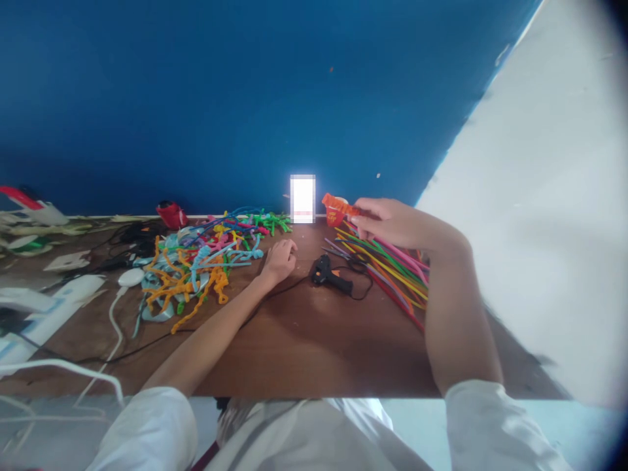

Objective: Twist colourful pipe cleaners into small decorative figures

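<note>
My right hand (375,219) is raised over the right side of the table, thumb and fingers closed on an orange fuzzy strip (338,204), which looks like twisted pipe cleaner. Just behind the strip's left end is a red cup (334,217) with yellow print. My left hand (281,260) rests on the table, its fingers loosely curled, with nothing visible in them. Between the hands lies a black glue gun (332,276). Loose straight pipe cleaners (392,265) in several colours are spread below my right hand.
Left of my left hand is a tangled heap of bent pipe cleaners (196,281). A bright blurred screen (303,198) stands against the blue wall (235,98). A red object (171,214), a white power strip (53,314) and cables occupy the left side.
</note>
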The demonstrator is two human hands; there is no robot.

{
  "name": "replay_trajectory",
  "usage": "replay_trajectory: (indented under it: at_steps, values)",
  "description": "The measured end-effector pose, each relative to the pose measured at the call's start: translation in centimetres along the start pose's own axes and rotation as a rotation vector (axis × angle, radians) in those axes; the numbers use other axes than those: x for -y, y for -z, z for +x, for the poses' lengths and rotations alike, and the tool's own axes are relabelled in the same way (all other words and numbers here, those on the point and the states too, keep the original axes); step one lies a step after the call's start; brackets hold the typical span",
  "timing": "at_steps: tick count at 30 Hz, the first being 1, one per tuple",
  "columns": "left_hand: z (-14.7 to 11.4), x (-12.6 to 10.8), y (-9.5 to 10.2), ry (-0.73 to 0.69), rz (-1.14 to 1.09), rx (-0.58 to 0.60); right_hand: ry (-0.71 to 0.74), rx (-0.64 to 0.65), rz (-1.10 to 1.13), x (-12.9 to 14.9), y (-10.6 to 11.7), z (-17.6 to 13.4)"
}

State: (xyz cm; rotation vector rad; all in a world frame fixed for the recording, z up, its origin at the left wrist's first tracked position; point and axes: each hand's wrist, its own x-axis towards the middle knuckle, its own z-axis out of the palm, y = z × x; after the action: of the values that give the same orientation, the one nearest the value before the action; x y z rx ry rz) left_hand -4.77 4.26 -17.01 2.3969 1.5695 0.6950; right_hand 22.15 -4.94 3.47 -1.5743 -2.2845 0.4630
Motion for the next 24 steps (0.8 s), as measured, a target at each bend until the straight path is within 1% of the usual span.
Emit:
replay_trajectory:
  at_steps: [16, 24]
  values:
    - [-0.08, -0.75, 0.23, 0.010, 0.045, 0.037, 0.049, 0.006, -0.028, 0.03, -0.24, 0.13]
    - [-0.01, -0.71, 0.06, 0.014, 0.056, 0.042, 0.041, 0.006, -0.049, 0.14, -0.22, 0.11]
